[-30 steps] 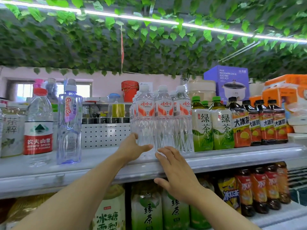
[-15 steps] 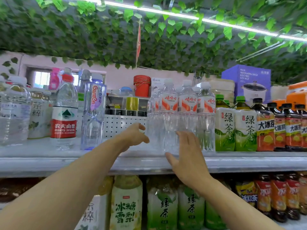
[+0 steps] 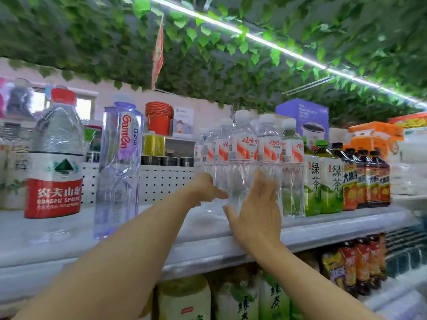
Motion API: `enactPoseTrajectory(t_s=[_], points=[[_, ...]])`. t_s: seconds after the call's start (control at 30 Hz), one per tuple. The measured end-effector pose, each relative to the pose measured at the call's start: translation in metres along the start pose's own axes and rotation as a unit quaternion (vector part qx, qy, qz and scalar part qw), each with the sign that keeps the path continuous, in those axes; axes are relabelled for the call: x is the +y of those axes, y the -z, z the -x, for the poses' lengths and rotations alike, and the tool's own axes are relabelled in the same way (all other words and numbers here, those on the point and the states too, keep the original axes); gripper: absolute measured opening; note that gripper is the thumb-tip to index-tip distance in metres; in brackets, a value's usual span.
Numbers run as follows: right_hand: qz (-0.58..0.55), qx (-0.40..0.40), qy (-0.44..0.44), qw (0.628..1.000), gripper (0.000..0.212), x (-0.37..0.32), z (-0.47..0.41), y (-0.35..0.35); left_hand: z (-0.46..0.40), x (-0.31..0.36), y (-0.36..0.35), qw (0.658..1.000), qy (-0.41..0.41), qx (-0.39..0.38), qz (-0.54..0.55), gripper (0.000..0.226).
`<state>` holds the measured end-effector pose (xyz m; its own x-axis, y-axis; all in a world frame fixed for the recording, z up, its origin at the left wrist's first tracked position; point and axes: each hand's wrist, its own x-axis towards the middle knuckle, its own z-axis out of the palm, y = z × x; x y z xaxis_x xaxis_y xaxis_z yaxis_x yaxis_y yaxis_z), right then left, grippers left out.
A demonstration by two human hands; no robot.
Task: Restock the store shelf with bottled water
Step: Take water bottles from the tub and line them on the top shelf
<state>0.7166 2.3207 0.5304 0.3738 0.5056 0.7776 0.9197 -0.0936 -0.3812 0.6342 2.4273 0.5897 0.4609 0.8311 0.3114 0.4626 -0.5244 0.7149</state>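
The water bottles (image 3: 245, 162) already stand grouped on the shelf (image 3: 208, 245) at 12 o'clock from both hands, and the left hand (image 3: 204, 189) and right hand (image 3: 257, 209), fingers straight, press their front row, so restocking seems nearly finished.

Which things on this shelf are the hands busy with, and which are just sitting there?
Busy with:
- small water bottles, clustered on the shelf
- left hand and right hand, fingers straight against them

Just sitting there:
- big red-label water bottle
- tall purple bottle
- green tea bottles
- dark iced tea bottles
- red buckets
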Motion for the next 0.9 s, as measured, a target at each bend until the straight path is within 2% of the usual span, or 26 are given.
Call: enactPoseTrajectory(t_s=[0.07, 0.23, 0.37, 0.47, 0.57, 0.7, 0.83, 0.9], points=[[-0.002, 0.003, -0.005, 1.000, 0.097, -0.002, 0.000, -0.003, -0.002, -0.002, -0.003, 1.000, -0.009, -0.006, 0.004, 0.030], [-0.009, -0.002, -0.003, 1.000, 0.098, -0.004, -0.002, -0.005, -0.005, -0.005, -0.004, 1.000, -0.008, 0.011, -0.009, 0.035], [-0.002, -0.003, 0.005, 1.000, 0.096, -0.004, -0.002, -0.004, -0.007, -0.006, -0.005, 1.000, -0.016, 0.018, -0.006, 0.027], [-0.005, -0.006, 0.010, 1.000, 0.097, -0.002, -0.003, -0.004, -0.008, -0.006, -0.006, 1.000, -0.011, 0.023, -0.007, 0.036], [-0.008, -0.004, 0.016, 1.000, 0.098, -0.001, -0.003, -0.004, -0.006, -0.004, -0.007, 1.000, -0.016, 0.018, 0.003, 0.021], [-0.002, 0.006, 0.016, 1.000, 0.096, 0.000, -0.002, -0.004, 0.002, 0.001, -0.005, 1.000, -0.008, -0.009, 0.022, 0.018], [0.017, 0.011, 0.021, 1.000, 0.095, 0.002, -0.002, -0.004, -0.006, 0.002, 0.010, 0.998, 0.050, -0.048, -0.016, 0.044], [0.016, 0.006, 0.017, 1.000, 0.095, 0.003, -0.003, -0.003, -0.017, -0.002, 0.020, 0.997, 0.065, -0.025, -0.036, 0.041]])
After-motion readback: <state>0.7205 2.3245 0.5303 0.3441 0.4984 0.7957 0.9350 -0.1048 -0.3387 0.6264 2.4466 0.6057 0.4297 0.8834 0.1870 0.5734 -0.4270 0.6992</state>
